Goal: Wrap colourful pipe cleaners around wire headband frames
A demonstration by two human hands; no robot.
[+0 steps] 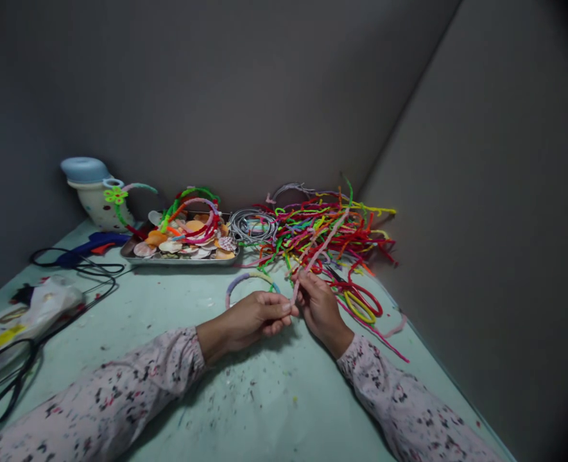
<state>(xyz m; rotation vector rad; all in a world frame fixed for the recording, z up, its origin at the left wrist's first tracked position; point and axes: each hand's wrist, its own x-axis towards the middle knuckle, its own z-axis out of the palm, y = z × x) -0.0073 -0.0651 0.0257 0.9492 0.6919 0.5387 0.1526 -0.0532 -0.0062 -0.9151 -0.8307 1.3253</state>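
Observation:
Between both hands is a pale pink pipe cleaner (329, 236), its long end slanting up to the right over the heap behind. My left hand (263, 313) pinches its lower end between thumb and fingers. Just above that, my right hand (321, 307) is closed round the same pipe cleaner, close beside the left fingertips. Behind my left hand lies a ring wrapped in pastel colours (239, 280), partly hidden by the hand. Scissors with red and yellow handles (361, 305) lie on the table to the right of my right hand.
A tangled heap of coloured pipe cleaners (312, 221) lies at the back. Coiled wire (253, 226) is beside a metal tray (182, 261) of shells and wrapped rings. At left are a blue-lidded container (101, 199), a blue glue gun (88, 249), black cable (36, 343) and a plastic bag (55, 298).

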